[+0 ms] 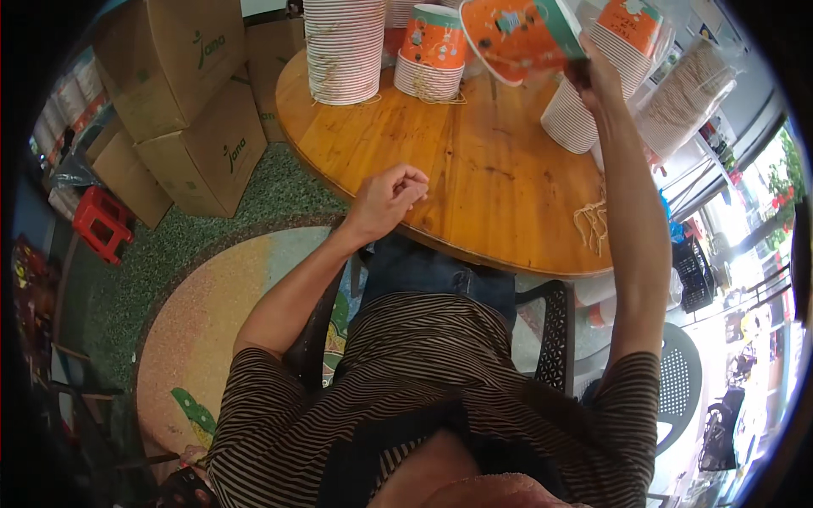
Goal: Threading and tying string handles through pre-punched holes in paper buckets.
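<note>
My right hand (595, 78) is raised over the far right of the round wooden table (474, 182). It grips an orange paper tub (521, 35) with a green band, tilted on its side in the air. My left hand (385, 201) rests near the table's front edge, its fingers curled in loosely with nothing visible in them. Beyond it stand a tall stack of paper tubs (343, 51) and a shorter stack with an orange tub (430, 46) on top. Another nested stack (569, 118) leans beside my right forearm.
Loose twine (592, 222) lies at the table's right side. Plastic-wrapped tubs (688, 93) stand farther right. Cardboard boxes (203, 152) and a red stool (102, 223) are on the floor at left. A dark chair armrest (555, 334) is beside me.
</note>
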{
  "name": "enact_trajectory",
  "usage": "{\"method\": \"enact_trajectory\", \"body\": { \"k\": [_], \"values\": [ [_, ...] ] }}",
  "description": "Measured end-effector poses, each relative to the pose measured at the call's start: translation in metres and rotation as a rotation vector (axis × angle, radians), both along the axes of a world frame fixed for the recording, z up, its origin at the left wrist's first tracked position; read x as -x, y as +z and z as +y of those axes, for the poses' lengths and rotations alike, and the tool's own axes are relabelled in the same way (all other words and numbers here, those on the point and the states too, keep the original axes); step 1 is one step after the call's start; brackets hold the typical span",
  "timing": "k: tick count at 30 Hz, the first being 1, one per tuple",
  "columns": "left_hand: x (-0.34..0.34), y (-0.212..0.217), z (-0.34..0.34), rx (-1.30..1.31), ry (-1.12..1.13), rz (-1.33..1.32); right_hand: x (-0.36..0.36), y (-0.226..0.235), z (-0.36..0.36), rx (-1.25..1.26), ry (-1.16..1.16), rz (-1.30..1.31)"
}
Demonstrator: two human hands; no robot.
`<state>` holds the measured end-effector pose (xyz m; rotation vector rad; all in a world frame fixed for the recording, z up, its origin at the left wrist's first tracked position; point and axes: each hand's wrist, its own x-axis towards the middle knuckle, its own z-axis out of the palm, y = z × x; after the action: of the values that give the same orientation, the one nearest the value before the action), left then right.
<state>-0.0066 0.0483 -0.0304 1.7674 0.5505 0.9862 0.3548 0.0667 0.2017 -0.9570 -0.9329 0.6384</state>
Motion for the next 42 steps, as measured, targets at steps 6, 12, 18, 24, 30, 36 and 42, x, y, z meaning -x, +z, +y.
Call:
{"method": "enact_trajectory", "body": {
  "k": [6, 12, 18, 24, 30, 36, 42],
  "values": [
    [-0.014, 0.013, -0.003, -0.128, -0.061, 0.045, -0.098, 0.035, 0.093, 0.121, 0.867, 0.116],
    [0.007, 0.012, -0.006, -0.161, -0.003, 0.078, -0.004, 0.041, 0.171, 0.236, -0.117, -0.196],
    [-0.009, 0.02, 0.002, -0.232, -0.035, 0.02, -0.095, 0.076, 0.205, 0.259, 0.63, -0.114],
    [-0.007, 0.011, 0.006, -0.387, 0.092, 0.015, -0.035, 0.042, 0.264, 0.362, -0.117, -0.362],
    [-0.015, 0.017, 0.007, -0.423, 0.133, 0.067, -0.032, 0.006, 0.28, 0.48, -0.044, -0.418],
    [-0.025, 0.01, 0.006, -0.552, 0.202, 0.152, -0.034, -0.012, 0.266, 0.557, 0.084, -0.443],
    [-0.039, 0.005, 0.002, -0.608, 0.304, 0.187, -0.045, -0.034, 0.27, 0.336, 0.202, -0.423]
  ]
}}
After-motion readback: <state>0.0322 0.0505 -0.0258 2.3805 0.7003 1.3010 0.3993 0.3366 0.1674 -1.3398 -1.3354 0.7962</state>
